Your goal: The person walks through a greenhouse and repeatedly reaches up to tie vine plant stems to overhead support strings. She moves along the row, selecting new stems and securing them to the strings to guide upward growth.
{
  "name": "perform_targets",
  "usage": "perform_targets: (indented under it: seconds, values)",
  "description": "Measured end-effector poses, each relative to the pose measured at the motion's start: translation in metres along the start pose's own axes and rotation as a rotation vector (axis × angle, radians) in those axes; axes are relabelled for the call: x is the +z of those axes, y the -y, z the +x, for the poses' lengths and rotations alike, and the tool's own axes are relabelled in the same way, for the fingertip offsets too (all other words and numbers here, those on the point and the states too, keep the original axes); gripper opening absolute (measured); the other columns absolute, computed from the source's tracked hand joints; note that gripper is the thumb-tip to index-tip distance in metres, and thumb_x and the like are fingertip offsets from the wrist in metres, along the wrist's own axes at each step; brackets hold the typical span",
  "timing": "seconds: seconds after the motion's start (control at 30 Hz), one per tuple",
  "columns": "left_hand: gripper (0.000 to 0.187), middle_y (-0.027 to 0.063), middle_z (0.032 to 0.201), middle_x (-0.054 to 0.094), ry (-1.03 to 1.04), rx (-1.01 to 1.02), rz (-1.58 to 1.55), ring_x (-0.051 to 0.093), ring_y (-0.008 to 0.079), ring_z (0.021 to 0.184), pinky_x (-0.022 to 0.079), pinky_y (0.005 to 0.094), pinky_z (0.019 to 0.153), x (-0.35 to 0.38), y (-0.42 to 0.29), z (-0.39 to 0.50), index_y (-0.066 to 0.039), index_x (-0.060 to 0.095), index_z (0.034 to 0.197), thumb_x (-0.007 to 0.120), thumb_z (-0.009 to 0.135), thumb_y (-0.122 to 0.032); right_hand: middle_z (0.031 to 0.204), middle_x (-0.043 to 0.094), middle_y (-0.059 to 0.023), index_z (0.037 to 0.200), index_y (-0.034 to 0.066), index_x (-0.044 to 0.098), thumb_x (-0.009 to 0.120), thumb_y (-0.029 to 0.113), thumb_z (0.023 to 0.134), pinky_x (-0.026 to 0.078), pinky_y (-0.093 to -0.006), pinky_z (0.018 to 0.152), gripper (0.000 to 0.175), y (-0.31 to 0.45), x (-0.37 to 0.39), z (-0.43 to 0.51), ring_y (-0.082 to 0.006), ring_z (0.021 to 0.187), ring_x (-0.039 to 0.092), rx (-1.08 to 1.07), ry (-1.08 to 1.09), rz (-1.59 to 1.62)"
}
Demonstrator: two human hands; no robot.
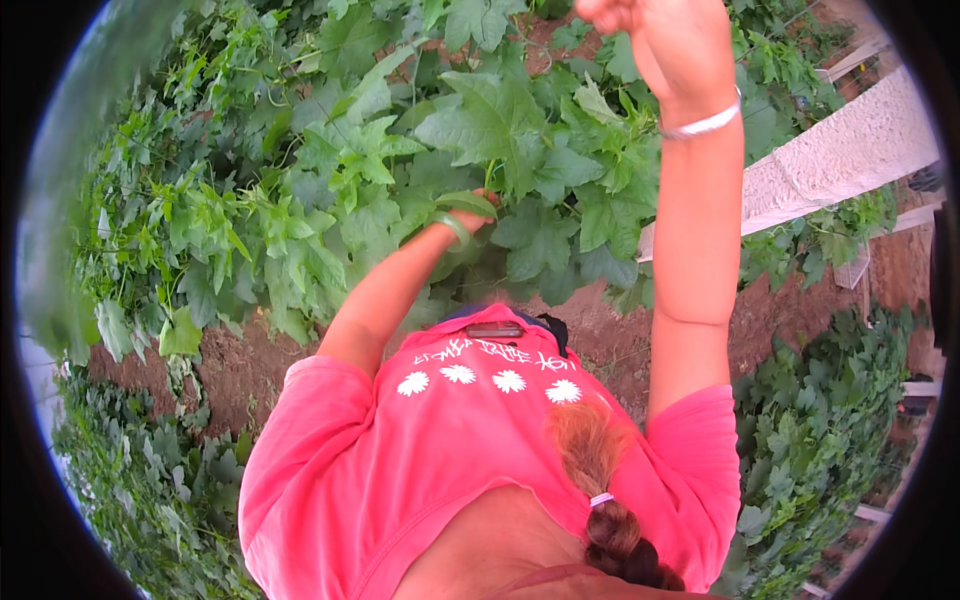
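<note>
My left hand (475, 216) reaches in among lobed green leaves, a pale green bangle (455, 229) around its wrist. Its fingertips curl at the lower end of a thin vine stem (489, 175), and one leaf (466, 202) covers part of the hand. Just above spreads a broad leaf (484, 124). Raised at the top right is my right hand (675, 45), with a silver bangle (703, 124) at the wrist. The picture's upper edge cuts off part of that hand, so whether it holds anything is hidden. Leaves of the climbing vines (600, 172) lie behind and beside it.
A rough, pale post (840, 150) slants across the right, behind my right forearm. Thin wires or strings cross the foliage. Bare brown soil (225, 367) runs between this row and another leafy row (810, 420) behind me. A dark phone-like object (495, 330) sits at my waist.
</note>
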State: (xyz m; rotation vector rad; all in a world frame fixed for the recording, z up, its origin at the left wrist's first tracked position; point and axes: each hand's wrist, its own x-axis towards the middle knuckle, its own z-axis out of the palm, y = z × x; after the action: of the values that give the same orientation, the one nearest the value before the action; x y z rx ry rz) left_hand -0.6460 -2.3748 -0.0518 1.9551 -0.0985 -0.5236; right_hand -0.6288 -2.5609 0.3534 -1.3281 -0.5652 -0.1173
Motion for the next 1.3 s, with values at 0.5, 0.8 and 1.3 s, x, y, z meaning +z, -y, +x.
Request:
perform_targets:
  seconds: [0.5,0.8,1.3]
  values:
    - [0.028,0.0106,0.101,0.062,0.156,0.069,0.306,0.058,0.0204,0.086,0.048,0.0343,0.074,-0.013,0.106,0.016,-0.006,0.058,0.111,0.053,0.088,-0.019,0.127,0.045,-0.0317,0.104,-0.0044,0.054,0.041,0.021,0.098,0.031,-0.0563,0.105,0.029,0.131,0.007,-0.086,-0.0387,0.121,0.046,-1.238,-0.538,-0.233]
    - [0.034,0.0121,0.108,0.062,0.103,-0.077,0.167,0.058,0.0216,0.088,0.046,0.0366,0.079,-0.009,0.179,0.043,-0.006,0.058,0.116,0.054,0.089,-0.026,0.074,0.061,-0.0028,0.122,0.0018,0.054,0.052,0.009,0.094,0.043,-0.0182,0.048,0.029,0.064,0.002,-0.116,-0.0039,0.053,0.051,-0.400,-0.745,-0.578]
    - [0.049,0.0125,0.125,0.056,0.139,-0.209,0.126,0.053,0.0249,0.108,0.038,0.0382,0.094,0.007,0.149,0.031,-0.004,0.051,0.127,0.050,0.091,-0.038,0.126,0.053,-0.0241,0.141,-0.0017,0.022,0.073,0.033,0.073,0.043,-0.0408,0.095,0.093,0.065,-0.003,0.049,-0.0365,0.113,0.054,0.027,-0.785,-0.921]
